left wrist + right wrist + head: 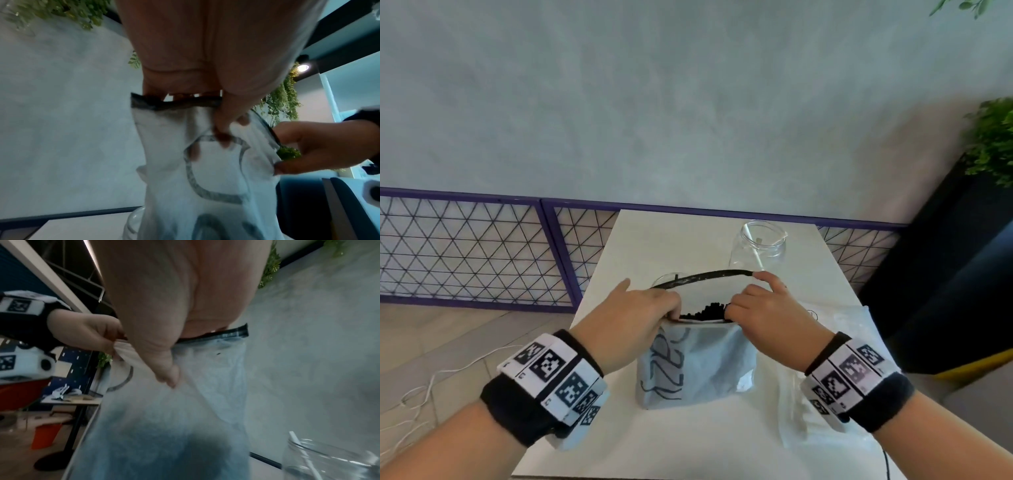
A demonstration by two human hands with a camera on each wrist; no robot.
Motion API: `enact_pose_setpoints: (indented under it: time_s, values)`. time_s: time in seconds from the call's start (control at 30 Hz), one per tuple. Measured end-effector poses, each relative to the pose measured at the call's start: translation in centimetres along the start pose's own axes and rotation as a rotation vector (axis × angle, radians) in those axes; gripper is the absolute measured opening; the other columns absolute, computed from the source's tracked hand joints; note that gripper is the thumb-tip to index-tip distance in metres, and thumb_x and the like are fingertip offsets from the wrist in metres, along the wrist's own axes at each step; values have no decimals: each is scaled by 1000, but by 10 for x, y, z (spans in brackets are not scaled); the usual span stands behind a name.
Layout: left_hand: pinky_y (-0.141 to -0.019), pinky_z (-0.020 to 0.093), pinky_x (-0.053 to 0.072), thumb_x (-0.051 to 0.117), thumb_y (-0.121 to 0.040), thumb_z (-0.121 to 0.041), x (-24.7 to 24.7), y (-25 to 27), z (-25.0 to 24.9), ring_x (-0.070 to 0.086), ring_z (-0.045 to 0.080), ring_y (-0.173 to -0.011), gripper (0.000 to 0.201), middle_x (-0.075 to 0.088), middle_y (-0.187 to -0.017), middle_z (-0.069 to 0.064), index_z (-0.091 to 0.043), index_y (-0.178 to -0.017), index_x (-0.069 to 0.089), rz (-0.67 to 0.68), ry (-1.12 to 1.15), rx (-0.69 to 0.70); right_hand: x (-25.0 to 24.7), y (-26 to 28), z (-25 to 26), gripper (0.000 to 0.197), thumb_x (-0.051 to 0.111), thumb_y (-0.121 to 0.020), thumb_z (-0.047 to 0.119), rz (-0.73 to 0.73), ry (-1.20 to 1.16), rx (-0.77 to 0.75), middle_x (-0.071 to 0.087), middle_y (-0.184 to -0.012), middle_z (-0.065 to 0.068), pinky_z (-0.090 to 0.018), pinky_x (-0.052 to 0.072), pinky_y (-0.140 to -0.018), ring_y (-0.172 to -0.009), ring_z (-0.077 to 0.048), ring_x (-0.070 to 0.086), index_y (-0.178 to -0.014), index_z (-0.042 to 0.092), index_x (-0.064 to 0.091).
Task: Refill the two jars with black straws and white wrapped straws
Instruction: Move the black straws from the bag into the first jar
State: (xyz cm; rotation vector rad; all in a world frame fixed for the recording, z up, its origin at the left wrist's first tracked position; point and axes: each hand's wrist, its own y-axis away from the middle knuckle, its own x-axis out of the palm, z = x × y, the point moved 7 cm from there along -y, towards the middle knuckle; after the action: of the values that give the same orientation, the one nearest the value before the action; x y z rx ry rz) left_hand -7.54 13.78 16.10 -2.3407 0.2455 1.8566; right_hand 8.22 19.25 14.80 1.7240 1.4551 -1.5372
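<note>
while both hands pinch the bag (697, 363) mouth apart, left hand (633, 320), right hand (765, 315), black straws (707, 310) visible only from the head view, wrist views just plastic

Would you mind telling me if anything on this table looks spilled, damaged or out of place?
Nothing stands out. Both hands, left hand and right hand, hold the straw bag open and upright; the glass jar stands upright behind it.

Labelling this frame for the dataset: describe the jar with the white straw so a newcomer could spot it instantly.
Start at the white table against the purple mesh fence. The jar stands at its far right, beyond the right hand. It is clear glass, in open view, holding a lone white wrapped straw; the other jar sits mostly hidden behind the opened bag.
</note>
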Motion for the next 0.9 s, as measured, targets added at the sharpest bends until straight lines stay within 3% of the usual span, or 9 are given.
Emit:
enact_pose_setpoints:
  time_s: [0.1, 0.2, 0.3, 0.43, 0.5, 0.57, 0.7, 0.83, 0.9]
  values:
    - [-114, 53, 13, 43, -87, -31, 16, 11, 4, 50, 3, -104, 4, 50, -105, -19, -35, -86, 43, 66, -41, -57, 5, 13, -4, 16, 51, -73, 14, 51, -35, 12, 58, -71, 14, -55, 25, -107, -83, -13, 61, -77, 27, 59]
    - [-112, 55, 7, 18, -78, -65, 31, 16, 10, 47, -2, -111, 47, 51, -113, -21, -32, -75, 51, 89, -28, -116, 14, 30, 2, 30, 39, -93, 44, 127, -203, 48, 58, -71, 14, -53, 21, -110, -88, -9, 57, -78, 28, 59]
    - [-113, 45, 11, -1, -80, -63, 37, 13, 8, 56, 2, -101, 68, 59, -101, -17, -30, -82, 59, 49, -98, -156, 28, 38, 4, 58, 15, -99, 54, 152, -402, 122, 55, -62, 10, -34, 31, -105, -76, -10, 53, -66, 24, 52]
    - [-100, 41, 36, 56, -81, -53, 31, 5, -5, 62, 15, -81, 27, 61, -81, -9, -29, -74, 48, -114, -198, -131, 38, 40, 8, 48, 38, -96, 44, 86, -431, 165, 48, -50, 5, -19, 35, -68, -57, -11, 42, -54, 20, 44]
    - [-90, 40, 38, 76, -58, -53, 33, -2, -13, 57, 19, -90, 41, 57, -93, -7, -29, -83, 55, -167, -265, -84, 44, 43, 12, 40, 49, -90, 41, 96, -449, 157, 47, -51, 7, -18, 35, -63, -58, -9, 41, -54, 24, 43]
    - [-97, 44, 34, 80, -47, -56, 45, -11, -16, 46, 25, -115, 65, 48, -124, -1, -32, -103, 56, -136, -295, -39, 44, 45, 17, 31, 51, -84, 43, 95, -445, 142, 52, -56, 10, -17, 40, -63, -62, -6, 48, -59, 26, 55]
    - [-104, 45, 29, 78, -58, -51, 80, -24, -13, 31, 28, -132, 103, 26, -147, 1, -34, -140, 18, 37, -306, -37, 35, 52, 33, 2, 62, -74, 26, -16, -271, 2, 57, -86, 5, -25, 40, -85, -86, -14, 48, -73, 24, 63]
    - [-90, 38, 44, 74, -72, -39, 90, -24, -13, 43, 26, -117, 97, 32, -132, 2, -29, -144, 9, 49, -205, -104, 43, 62, 22, 43, 77, -61, 20, 41, -224, 255, 32, -145, -5, -54, 33, -105, -131, -37, 34, -99, 37, 65]
    - [-87, 38, 47, 73, -75, -32, 95, -22, -14, 42, 25, -117, 92, 33, -129, 3, -27, -144, 13, 52, -131, -104, 54, 69, 12, 60, 78, -68, 26, 124, -401, 394, 6, -158, -2, -50, 26, -112, -145, -36, 11, -120, 44, 55]
